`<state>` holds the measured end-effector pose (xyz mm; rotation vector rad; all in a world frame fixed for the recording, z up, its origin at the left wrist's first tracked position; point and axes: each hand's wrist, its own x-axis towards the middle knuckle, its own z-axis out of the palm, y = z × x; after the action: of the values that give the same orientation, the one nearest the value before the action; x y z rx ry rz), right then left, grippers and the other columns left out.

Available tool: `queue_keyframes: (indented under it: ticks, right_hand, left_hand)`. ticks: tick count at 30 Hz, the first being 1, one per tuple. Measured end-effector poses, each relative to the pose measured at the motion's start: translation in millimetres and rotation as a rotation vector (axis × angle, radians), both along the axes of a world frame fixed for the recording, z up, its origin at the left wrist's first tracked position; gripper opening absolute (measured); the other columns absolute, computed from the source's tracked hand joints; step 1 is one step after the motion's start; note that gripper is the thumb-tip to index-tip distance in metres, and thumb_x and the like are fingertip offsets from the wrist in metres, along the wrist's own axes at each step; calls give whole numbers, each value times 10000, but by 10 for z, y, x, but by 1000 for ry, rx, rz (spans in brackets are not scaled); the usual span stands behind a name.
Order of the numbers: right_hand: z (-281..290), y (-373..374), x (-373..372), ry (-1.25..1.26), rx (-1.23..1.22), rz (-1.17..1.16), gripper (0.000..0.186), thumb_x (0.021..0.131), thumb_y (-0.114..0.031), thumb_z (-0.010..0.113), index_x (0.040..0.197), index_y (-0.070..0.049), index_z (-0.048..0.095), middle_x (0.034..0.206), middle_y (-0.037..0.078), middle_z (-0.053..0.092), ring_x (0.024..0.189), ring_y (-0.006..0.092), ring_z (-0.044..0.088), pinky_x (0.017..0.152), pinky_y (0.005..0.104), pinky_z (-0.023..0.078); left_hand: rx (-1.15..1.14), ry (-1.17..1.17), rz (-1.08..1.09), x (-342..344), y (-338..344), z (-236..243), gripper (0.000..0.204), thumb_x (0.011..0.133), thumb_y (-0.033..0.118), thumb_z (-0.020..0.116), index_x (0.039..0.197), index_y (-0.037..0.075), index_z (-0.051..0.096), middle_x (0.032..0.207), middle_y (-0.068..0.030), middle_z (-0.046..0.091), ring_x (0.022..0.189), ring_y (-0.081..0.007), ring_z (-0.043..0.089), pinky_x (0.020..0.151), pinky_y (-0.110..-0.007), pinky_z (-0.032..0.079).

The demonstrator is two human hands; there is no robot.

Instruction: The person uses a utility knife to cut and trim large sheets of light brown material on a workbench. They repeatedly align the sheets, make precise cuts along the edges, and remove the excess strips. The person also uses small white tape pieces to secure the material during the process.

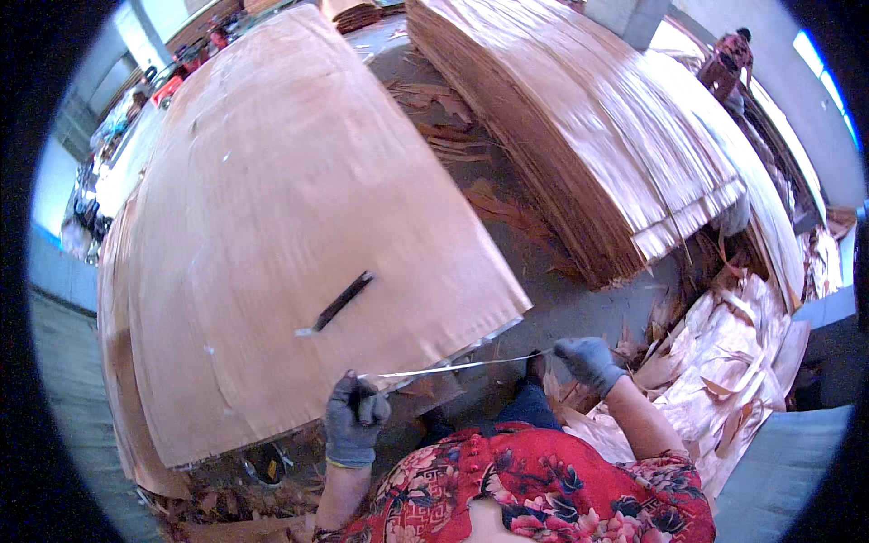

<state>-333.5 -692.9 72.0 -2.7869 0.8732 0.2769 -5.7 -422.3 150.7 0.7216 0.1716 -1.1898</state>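
My gloved left hand [356,416] is closed on one end of a thin white strip [444,369] at the near edge of the left veneer stack [235,181]; a small dark shape shows in its fingers, too small to name. My gloved right hand [584,362] grips the other end, off to the right over the floor, so the strip stretches between them. A dark tool with a light metal tip [339,303] lies on the top sheet, ahead of my left hand.
A second tall veneer stack [579,118] stands at the back right, with scraps [434,136] on the floor between stacks. Crumpled veneer waste [706,380] piles at my right. A co-worker [724,68] bends by the far stack. Concrete pillars [625,18] and clutter stand behind.
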Motion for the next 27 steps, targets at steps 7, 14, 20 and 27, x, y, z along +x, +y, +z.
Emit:
queue_keyframes:
  ticks: [7, 14, 20, 27]
  right_hand:
    - [487, -898, 9, -750, 536, 116, 667, 768, -258, 629, 1372, -122, 381, 1246, 185, 529, 1072, 326, 574, 870, 345, 482]
    - [448, -1578, 311, -768, 1237, 181, 383, 846, -140, 605, 1203, -31, 521, 1071, 177, 614, 1016, 236, 604, 877, 336, 452]
    - [223, -2503, 550, -523, 883, 288, 209, 874, -123, 554, 1050, -12, 568, 921, 112, 623, 872, 147, 578, 786, 302, 459]
    - [202, -4022, 256, -508, 1061, -516, 202, 940, -193, 498, 1049, -87, 632, 646, -27, 531, 556, 43, 460, 491, 201, 373]
  left_hand:
    - [285, -269, -472, -1170, -1873, 65, 388, 957, 279, 447, 807, -33, 621, 506, -82, 536, 406, -179, 507, 439, -300, 422]
    - [350, -119, -345, -1631, -3020, 100, 466, 969, 358, 396, 781, -9, 613, 475, -71, 516, 394, -172, 476, 450, -288, 417]
    - [361, -703, -867, -1171, -3029, 227, 392, 899, 331, 568, 903, -51, 656, 774, -114, 663, 741, -158, 640, 650, -274, 496]
    - [2621, -1379, 594, 637, -1749, -1095, 794, 835, 583, 493, 1344, -2, 321, 1278, -193, 499, 1143, -357, 480, 774, -515, 446]
